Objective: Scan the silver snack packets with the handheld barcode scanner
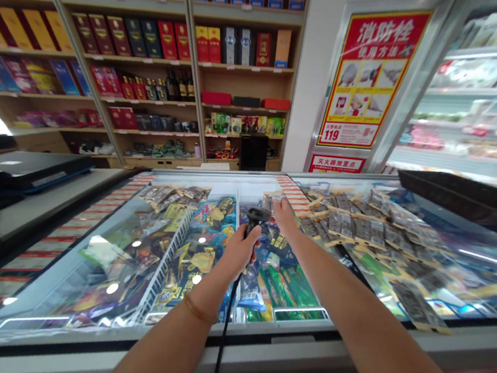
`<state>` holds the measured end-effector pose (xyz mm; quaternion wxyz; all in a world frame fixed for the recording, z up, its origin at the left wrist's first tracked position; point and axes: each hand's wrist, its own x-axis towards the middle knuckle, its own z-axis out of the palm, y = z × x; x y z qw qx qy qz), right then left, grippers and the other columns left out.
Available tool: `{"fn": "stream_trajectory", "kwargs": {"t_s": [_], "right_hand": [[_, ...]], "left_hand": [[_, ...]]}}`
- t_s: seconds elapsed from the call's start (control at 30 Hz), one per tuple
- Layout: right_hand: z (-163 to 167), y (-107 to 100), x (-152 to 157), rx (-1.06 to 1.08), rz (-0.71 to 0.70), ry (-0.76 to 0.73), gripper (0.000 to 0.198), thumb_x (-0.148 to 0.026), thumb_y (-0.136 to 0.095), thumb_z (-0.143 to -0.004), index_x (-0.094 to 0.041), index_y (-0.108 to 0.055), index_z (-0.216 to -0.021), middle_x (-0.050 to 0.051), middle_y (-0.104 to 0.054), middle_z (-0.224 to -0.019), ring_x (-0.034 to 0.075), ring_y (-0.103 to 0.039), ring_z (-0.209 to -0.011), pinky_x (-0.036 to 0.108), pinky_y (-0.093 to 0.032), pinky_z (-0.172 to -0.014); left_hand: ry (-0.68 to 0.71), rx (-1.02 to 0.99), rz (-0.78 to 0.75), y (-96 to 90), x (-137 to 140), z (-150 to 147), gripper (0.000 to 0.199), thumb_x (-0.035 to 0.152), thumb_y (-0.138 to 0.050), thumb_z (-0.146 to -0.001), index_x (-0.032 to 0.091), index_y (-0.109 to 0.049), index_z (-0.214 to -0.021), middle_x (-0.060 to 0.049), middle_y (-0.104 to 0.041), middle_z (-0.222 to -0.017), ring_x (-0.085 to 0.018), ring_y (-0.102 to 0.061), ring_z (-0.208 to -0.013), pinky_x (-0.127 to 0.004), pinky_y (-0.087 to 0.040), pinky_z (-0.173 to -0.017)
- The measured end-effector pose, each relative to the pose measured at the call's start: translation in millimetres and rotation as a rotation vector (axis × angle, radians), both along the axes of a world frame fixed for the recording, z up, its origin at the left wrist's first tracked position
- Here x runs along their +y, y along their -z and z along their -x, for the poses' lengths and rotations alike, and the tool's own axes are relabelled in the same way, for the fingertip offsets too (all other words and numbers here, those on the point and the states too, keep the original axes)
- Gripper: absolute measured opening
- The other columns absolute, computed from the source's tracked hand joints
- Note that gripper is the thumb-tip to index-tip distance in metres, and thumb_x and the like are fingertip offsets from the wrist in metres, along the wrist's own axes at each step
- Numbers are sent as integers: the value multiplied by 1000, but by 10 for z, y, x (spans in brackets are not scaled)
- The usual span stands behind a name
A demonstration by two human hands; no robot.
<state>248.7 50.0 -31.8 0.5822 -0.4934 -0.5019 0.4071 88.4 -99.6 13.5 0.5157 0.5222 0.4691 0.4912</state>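
My left hand point(240, 246) is wrapped round the handle of a black barcode scanner point(260, 213), whose cable point(226, 322) hangs down toward me. Just beyond the scanner head, my right hand point(284, 214) pinches a small clear packet point(268, 202) with dark contents, partly hidden by the scanner and fingers. Both hands are above the glass top of a chest freezer. To the right, many similar dark snack packets point(373, 229) lie spread on the glass. A smaller pile of packets point(173, 196) lies on the left side.
Colourful frozen packs point(195, 264) show through the glass, split by a white wire divider point(167, 261). A dark tray point(467, 198) sits at the back right. Electronic equipment point(47, 175) stands at left. Behind are shelves of boxes point(241, 48) and a red-and-yellow fire-hydrant poster point(373, 75).
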Motion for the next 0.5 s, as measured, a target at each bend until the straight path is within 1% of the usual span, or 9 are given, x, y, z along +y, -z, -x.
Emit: {"fn": "stream_trajectory", "kwargs": {"t_s": [0.07, 0.1, 0.2, 0.27, 0.37, 0.43, 0.5], "right_hand": [[48, -55, -22, -102, 65, 65, 22, -43, -56, -95, -24, -56, -106, -3, -57, -60, 15, -57, -43, 29, -48, -52], [79, -88, -27, -131, 95, 71, 20, -41, -56, -94, -23, -57, -103, -4, -55, -56, 15, -55, -41, 28, -46, -50], [242, -201, -28, -112, 165, -8, 14, -35, -61, -92, -22, -58, -97, -3, -58, -55, 15, -57, -43, 26, -45, -48], [453, -281, -23, -82, 196, -100, 14, -31, -64, -89, -21, -59, -98, -2, -65, -62, 15, -62, -49, 24, -47, -51], [979, -388, -7, -37, 218, -281, 11, -25, -68, -87, -20, -62, -95, -1, -69, -67, 15, -66, -54, 26, -52, -59], [1450, -445, 16, 7, 254, -382, 9, -22, -70, -85, -19, -63, -90, -2, -67, -64, 15, -66, -53, 27, -54, -62], [1962, -498, 47, 59, 288, -443, 14, -21, -75, -82, -19, -62, -84, -3, -64, -59, 14, -64, -51, 27, -55, -61]], "left_hand": [[-62, -38, 12, -110, -20, 134, 47, 65, -65, -78, 21, -49, -85, 4, -58, -68, -7, -46, -37, -22, -33, -34], [-85, -50, 11, -171, -36, 240, 46, 63, -66, -78, 21, -49, -85, 4, -59, -69, -7, -46, -37, -22, -33, -35], [-179, -54, -20, -332, -92, 695, 45, 61, -69, -77, 21, -50, -84, 3, -59, -69, -7, -47, -37, -22, -34, -35], [-295, -41, -31, -406, -136, 1062, 44, 60, -68, -77, 20, -51, -84, 3, -59, -67, -8, -47, -37, -22, -34, -35], [-481, -28, 8, -480, -225, 1599, 40, 57, -66, -77, 20, -51, -82, 2, -59, -66, -9, -47, -37, -22, -35, -34], [-573, -21, 26, -516, -309, 1900, 38, 54, -65, -78, 20, -52, -83, 2, -60, -66, -9, -47, -37, -23, -36, -35], [-656, -18, 32, -543, -409, 2140, 36, 53, -64, -78, 20, -52, -82, 2, -60, -66, -9, -48, -37, -22, -36, -35]]}}
